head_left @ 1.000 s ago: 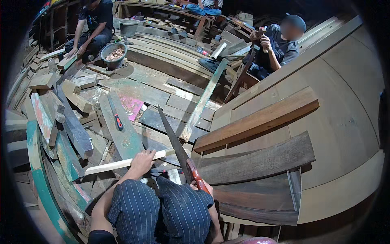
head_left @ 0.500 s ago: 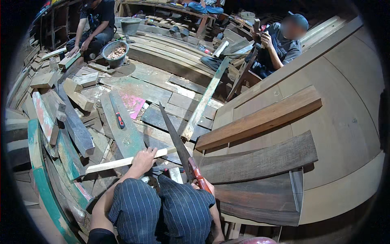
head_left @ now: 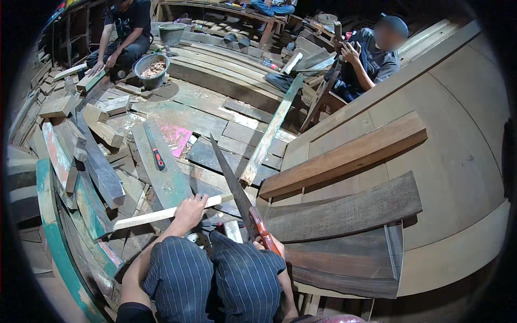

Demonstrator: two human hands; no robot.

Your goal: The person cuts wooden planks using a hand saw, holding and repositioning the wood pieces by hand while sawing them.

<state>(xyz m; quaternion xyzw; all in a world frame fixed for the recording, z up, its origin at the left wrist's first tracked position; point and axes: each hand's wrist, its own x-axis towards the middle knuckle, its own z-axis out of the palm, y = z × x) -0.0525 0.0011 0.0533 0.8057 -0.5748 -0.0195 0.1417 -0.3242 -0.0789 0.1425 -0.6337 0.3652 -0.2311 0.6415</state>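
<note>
handsaw (head_left: pixel 230 182) and strip, seen from above. the saw slants upward ahead of the seated person's knees (head_left: pixel 245 274); its long, dark, dull blade tapers from a broad heel at a glossy red-brown handle (head_left: pixel 260 228) to a narrow tip, which points away and slightly left. the right hand (head_left: pixel 267 245), partly hidden by the knee, is closed around the handle. the left hand (head_left: pixel 190 211) is clasped over a pale wooden strip (head_left: pixel 144 220), slim and straight-edged, which lies aslant to the left of the saw. the strip's right end reaches the blade's left edge; whether they touch cannot be told.

room opens over the floor planks (head_left: pixel 203 121) beyond the tip. at right, the near ends of a dark plank (head_left: pixel 350 214) and a brown beam (head_left: pixel 344 156) bound the space beside the blade; at left, a green-stained board (head_left: pixel 172 185) lies near the strip.
</note>
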